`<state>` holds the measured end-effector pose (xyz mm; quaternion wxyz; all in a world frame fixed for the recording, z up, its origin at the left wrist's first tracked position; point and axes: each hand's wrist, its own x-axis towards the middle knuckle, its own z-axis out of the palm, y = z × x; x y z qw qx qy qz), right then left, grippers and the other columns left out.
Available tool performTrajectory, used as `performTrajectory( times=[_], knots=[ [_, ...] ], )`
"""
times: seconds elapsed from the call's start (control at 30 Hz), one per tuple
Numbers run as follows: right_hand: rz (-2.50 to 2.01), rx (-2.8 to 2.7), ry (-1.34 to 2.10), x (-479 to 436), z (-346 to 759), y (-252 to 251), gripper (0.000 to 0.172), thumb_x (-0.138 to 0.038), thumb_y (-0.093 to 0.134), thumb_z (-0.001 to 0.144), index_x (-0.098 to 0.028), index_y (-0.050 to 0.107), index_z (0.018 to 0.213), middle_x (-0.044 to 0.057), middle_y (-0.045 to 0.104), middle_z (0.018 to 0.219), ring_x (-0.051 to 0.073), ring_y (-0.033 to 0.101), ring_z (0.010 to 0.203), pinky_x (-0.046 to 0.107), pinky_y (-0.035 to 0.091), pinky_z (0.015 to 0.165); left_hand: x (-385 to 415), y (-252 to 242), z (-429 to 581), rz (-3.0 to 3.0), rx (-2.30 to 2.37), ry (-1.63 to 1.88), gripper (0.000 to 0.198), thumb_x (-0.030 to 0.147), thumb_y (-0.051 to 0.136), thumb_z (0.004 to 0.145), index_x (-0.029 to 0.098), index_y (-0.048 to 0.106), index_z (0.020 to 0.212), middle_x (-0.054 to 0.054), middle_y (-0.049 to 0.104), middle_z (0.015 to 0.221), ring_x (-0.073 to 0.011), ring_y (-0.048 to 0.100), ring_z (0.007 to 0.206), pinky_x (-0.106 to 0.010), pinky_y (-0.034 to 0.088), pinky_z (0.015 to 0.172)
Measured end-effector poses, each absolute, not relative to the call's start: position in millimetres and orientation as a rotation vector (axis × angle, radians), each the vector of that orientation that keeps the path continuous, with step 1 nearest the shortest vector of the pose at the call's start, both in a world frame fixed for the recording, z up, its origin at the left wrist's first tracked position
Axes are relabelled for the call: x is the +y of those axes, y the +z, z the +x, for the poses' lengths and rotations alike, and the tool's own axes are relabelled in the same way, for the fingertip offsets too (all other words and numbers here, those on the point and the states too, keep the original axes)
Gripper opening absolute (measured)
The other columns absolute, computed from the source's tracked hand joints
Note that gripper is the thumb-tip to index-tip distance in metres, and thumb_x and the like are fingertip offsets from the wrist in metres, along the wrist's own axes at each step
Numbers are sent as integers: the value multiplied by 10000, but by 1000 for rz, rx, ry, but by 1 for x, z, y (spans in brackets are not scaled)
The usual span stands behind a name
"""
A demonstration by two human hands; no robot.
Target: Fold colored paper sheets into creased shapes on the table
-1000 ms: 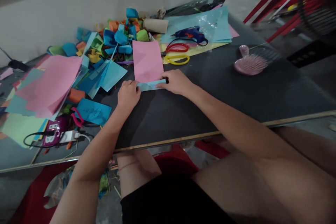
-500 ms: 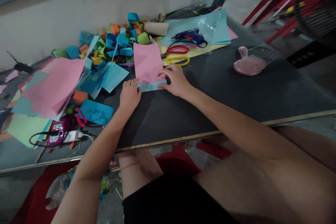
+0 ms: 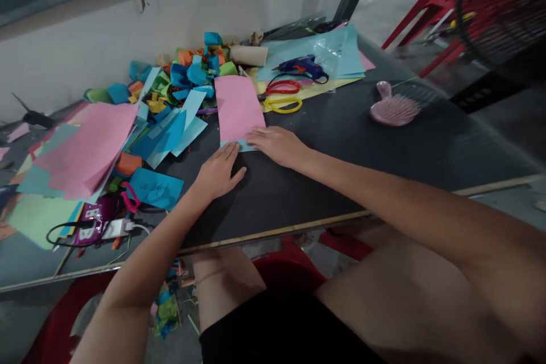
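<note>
A pink sheet (image 3: 239, 105) lies on the dark table, with a narrow light-blue strip (image 3: 244, 146) along its near edge. My left hand (image 3: 219, 170) rests flat on the left end of that strip, fingertips on the paper and thumb spread to the right. On the right end lies my right hand (image 3: 277, 145), its fingers stretched out to the left over the strip and the pink sheet's corner. Both hands press from above and grip nothing. The hands cover the ends of the strip.
Behind are folded colored paper pieces (image 3: 196, 73), a cardboard roll (image 3: 248, 56), a glue gun (image 3: 305, 66) and yellow-handled scissors (image 3: 284, 105). Pink sheets (image 3: 91, 142) and a purple power strip (image 3: 96, 219) lie left. A pink hairbrush (image 3: 394, 109) and a fan (image 3: 503, 17) are right.
My left hand has opened out and moved onto the strip. My right hand has flattened from a pinch-like pose and shifted left along the strip. The camera view has moved slightly.
</note>
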<state>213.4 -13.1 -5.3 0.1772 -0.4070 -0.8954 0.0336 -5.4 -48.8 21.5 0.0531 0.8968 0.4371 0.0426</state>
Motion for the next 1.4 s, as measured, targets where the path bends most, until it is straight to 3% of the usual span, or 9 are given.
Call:
performTrajectory(
  times=[0.23,0.37,0.5,0.6,0.77,1.07,1.3,1.4],
  knots=[
    [-1195,-2621,44,-22,214,4,381,-250,390,1001,-144,643,1265,132,582,1397,266,486,1359,448,406,1123,-50,17,-15,2696,1262,152,717,567,433,941,143,336,1512,-149,330,1586,-263,279,1492,-461,234,1221],
    [-1207,-2617,94,-39,197,-2,622,-428,444,963,-6,477,1419,227,433,1499,328,368,1434,481,305,1197,-48,15,-15,2709,1259,182,734,585,429,933,131,349,1505,-153,338,1581,-262,298,1484,-458,256,1212],
    [-1285,-2618,247,-48,185,-13,720,-445,328,980,43,296,1508,220,236,1595,322,208,1497,465,212,1240,-48,13,-16,2717,1274,151,777,609,420,924,108,336,1511,-149,324,1588,-255,288,1489,-440,233,1226],
    [-1269,-2676,326,-49,197,-13,787,-524,291,976,37,254,1526,210,192,1609,320,183,1504,472,198,1243,-50,13,-14,2704,1328,113,815,645,425,912,109,326,1517,-130,311,1596,-253,270,1496,-430,223,1232],
    [-1324,-2641,349,-50,231,-8,847,-634,239,952,-29,261,1544,172,221,1609,330,236,1489,507,244,1225,-53,14,-11,2693,1426,102,794,638,398,931,118,312,1525,-117,319,1595,-247,274,1495,-416,223,1235],
    [-1499,-2629,183,-58,227,2,769,-552,259,974,-23,295,1531,165,283,1591,297,286,1477,462,262,1216,-62,12,-4,2650,1603,102,775,610,387,950,97,306,1525,-136,299,1601,-267,273,1494,-413,244,1222],
    [-1480,-2667,-47,-50,207,12,705,-540,309,984,8,545,1358,236,533,1414,327,495,1336,478,348,1147,-70,13,-3,2605,1683,126,758,593,414,949,101,326,1519,-124,318,1596,-256,278,1492,-389,252,1221],
    [-1322,-2575,-73,-53,194,6,603,-422,278,1009,-37,486,1424,170,458,1501,274,402,1417,459,285,1191,-68,12,-4,2612,1678,146,743,600,414,947,119,350,1510,-115,335,1589,-251,286,1490,-392,256,1220]
  ],
)
